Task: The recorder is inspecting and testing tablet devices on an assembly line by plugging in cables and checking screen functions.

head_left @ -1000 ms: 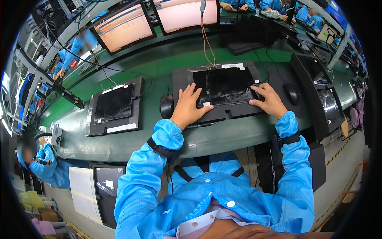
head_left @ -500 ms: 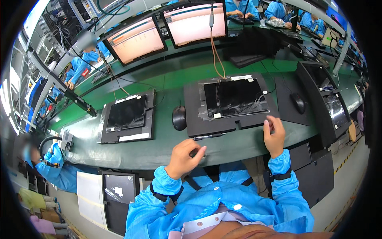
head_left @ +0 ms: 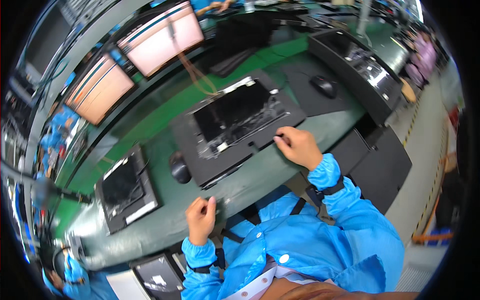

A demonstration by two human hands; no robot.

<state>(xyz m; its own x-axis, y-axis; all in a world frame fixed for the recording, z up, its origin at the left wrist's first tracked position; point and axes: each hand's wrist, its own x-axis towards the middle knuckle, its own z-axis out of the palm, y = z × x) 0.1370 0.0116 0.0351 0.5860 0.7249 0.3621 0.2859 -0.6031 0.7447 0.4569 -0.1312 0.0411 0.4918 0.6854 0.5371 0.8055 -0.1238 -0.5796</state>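
Note:
My left hand (head_left: 201, 220) hovers at the bench's front edge, fingers curled in and thumb up; nothing shows in it. Beside the front right edge of a black foam tray (head_left: 204, 172), my right hand (head_left: 301, 147) is loosely closed, with nothing visible between the fingers. On that tray lies a dark display panel (head_left: 232, 110) with clear film and small white tabs along its edges. A black pen-like stick (head_left: 221, 178) rests along the tray's front edge. Left of the tray sits a black mouse (head_left: 179, 167).
A second foam tray with a dark panel (head_left: 121, 184) lies to the left. A second mouse (head_left: 323, 86) rests on a black mat to the right, beside a black rack (head_left: 357, 75) holding panels. Two monitors (head_left: 162, 37) stand behind. Black boards (head_left: 382, 167) stand below the bench at right.
The view has swung right and tilted, so the bench slants and more floor shows at right. Both hands stay near the front edge; the right hand's fingers look more curled.

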